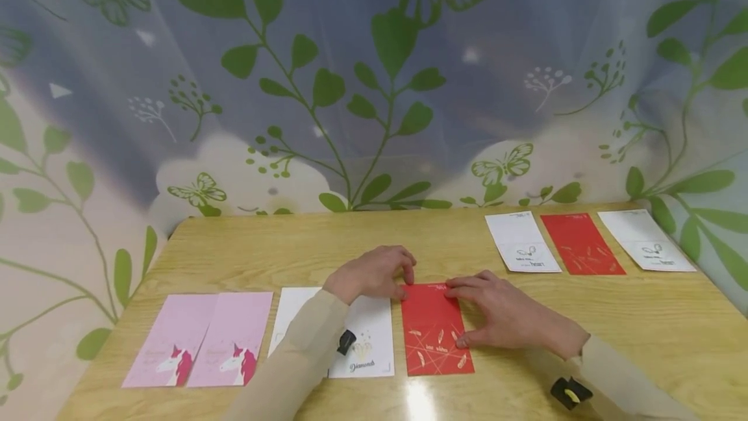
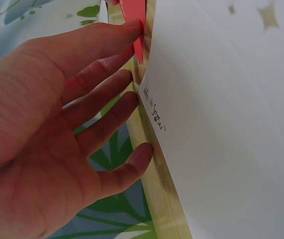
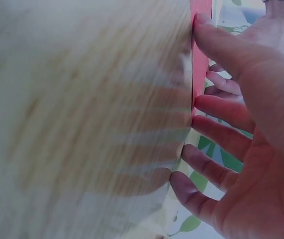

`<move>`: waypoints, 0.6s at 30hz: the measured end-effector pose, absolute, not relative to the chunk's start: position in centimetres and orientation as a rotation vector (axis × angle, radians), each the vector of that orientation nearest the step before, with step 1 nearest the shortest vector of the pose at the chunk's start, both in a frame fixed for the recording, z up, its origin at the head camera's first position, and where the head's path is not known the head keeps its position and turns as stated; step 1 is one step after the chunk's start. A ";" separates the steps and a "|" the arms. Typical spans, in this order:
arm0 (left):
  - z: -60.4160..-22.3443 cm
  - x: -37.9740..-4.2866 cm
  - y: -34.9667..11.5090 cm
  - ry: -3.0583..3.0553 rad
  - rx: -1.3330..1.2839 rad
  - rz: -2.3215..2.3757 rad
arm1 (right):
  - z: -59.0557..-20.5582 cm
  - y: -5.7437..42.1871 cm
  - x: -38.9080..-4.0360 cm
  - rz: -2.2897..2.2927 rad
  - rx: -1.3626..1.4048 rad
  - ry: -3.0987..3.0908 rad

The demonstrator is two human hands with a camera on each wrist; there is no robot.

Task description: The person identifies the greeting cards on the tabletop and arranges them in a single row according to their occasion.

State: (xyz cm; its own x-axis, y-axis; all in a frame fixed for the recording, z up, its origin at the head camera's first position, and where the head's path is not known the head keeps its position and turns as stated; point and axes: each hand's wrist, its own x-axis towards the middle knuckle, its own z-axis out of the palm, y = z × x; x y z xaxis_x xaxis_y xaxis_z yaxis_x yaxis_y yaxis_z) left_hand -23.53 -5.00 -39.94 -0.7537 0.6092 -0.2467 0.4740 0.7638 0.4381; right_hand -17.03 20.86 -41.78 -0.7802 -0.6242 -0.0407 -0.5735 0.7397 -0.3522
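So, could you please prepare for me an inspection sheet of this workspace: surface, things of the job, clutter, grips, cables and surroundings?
Surface: wooden table, bright reflection at the near side.
Job's things: front red card; two white cards left of it, partly hidden by the left sleeve; two pink unicorn cards farther left; three far cards at right, white, red, white.
Clutter: a small dark object at each sleeve, not identifiable.
Grips: left grip touches the front red card at its upper left; right grip touches its right side.
Cables: nothing seen.
Surroundings: cloth printed with green leaves and butterflies behind the table.
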 end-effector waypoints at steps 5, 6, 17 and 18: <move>-39.6 -23.8 -5.0 2.590 0.835 0.484 | -41.7 20.8 -17.3 -0.477 -1.017 2.800; -39.6 -23.9 -5.0 2.590 0.845 0.485 | -41.6 20.8 -17.3 -0.476 -1.020 2.804; -39.9 -23.7 -5.1 2.584 0.867 0.510 | -41.7 20.7 -17.3 -0.478 -0.944 2.776; -39.9 -23.7 -5.2 2.584 0.868 0.515 | -41.7 20.7 -17.3 -0.481 -0.944 2.776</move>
